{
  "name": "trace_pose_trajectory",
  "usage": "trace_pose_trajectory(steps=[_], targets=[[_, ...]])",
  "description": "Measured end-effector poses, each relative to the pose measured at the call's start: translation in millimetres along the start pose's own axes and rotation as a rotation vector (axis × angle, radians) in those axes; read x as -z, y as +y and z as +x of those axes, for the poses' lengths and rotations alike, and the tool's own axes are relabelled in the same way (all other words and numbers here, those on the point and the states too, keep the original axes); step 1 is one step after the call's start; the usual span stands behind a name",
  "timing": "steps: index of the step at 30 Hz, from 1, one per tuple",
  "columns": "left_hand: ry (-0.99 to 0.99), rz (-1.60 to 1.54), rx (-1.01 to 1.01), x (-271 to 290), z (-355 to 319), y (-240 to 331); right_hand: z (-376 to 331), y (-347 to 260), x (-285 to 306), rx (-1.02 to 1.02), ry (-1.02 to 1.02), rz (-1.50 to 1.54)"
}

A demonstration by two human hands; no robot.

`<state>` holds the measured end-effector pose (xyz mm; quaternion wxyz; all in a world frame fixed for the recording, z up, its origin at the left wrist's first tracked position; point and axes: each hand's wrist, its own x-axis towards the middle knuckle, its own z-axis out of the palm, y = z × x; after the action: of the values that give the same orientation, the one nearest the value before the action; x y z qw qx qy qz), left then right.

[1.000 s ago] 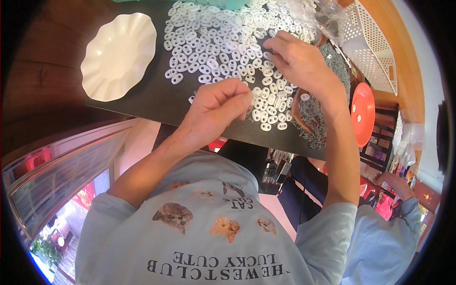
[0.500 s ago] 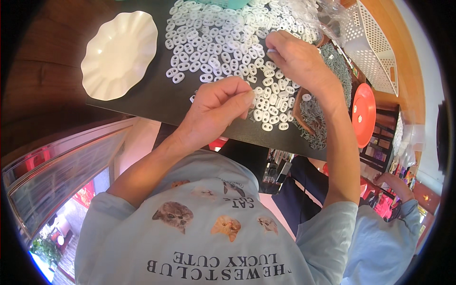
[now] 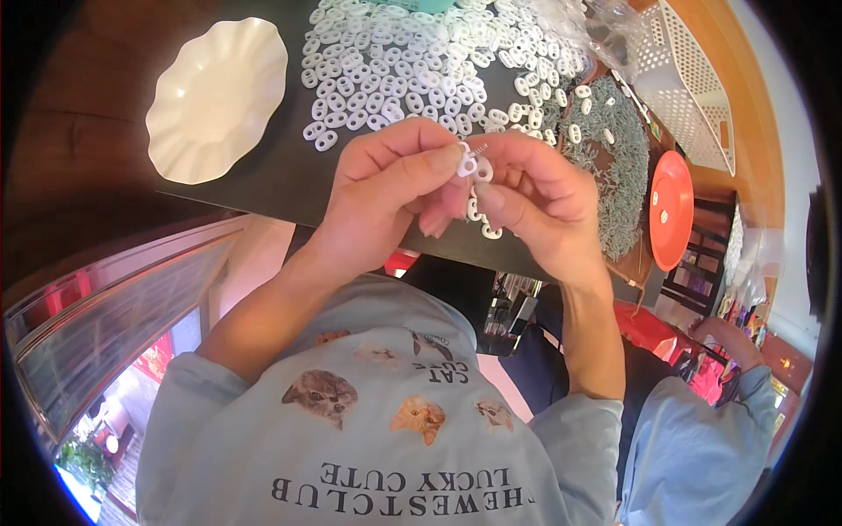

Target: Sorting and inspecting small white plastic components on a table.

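Observation:
My left hand [image 3: 373,197] pinches a small white plastic piece with a hole [image 3: 467,164] between thumb and fingertips. A thin metal spring [image 3: 481,148] sticks out beside it; which piece it sits in is hard to make out. Close against it, my right hand [image 3: 548,197] grips a white two-hole oval piece [image 3: 484,170] by thumb and forefinger. The two pieces meet or nearly meet above the table's near edge. Beyond my hands, many similar white oval pieces [image 3: 377,88] lie spread on the dark table [image 3: 263,188].
A heap of small grey springs [image 3: 621,167] lies to the right, a few white pieces on it. A scalloped cream dish [image 3: 215,105] stands left. An orange-red plate [image 3: 671,210] and a white perforated basket [image 3: 680,83] are at right. Another person's sleeve [image 3: 702,447] shows lower right.
My right hand has come back toward me from the white pieces, bringing one to my left hand. Several loose white pieces now show where my right arm was.

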<state>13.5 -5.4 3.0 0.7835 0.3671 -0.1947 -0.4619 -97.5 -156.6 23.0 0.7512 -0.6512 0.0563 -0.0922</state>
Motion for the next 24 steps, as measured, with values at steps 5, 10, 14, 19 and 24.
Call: trace_pose_trajectory(steps=[5,10,14,19,24], targets=[[-0.040,-0.117,0.079,-3,0,-3,-9,-1,8,-0.124,0.065,-0.118],[-0.059,0.078,0.145,-5,0,-3,-11,2,27,-0.170,0.065,0.127],[-0.127,0.197,0.222,-1,-1,-4,-12,-6,36,-0.230,-0.060,0.066],[-0.144,0.282,0.241,-7,-1,-1,-15,-8,38,-0.263,-0.089,-0.085],[-0.172,0.277,0.174,-5,-2,-6,-15,-8,33,-0.233,-0.045,-0.201]])
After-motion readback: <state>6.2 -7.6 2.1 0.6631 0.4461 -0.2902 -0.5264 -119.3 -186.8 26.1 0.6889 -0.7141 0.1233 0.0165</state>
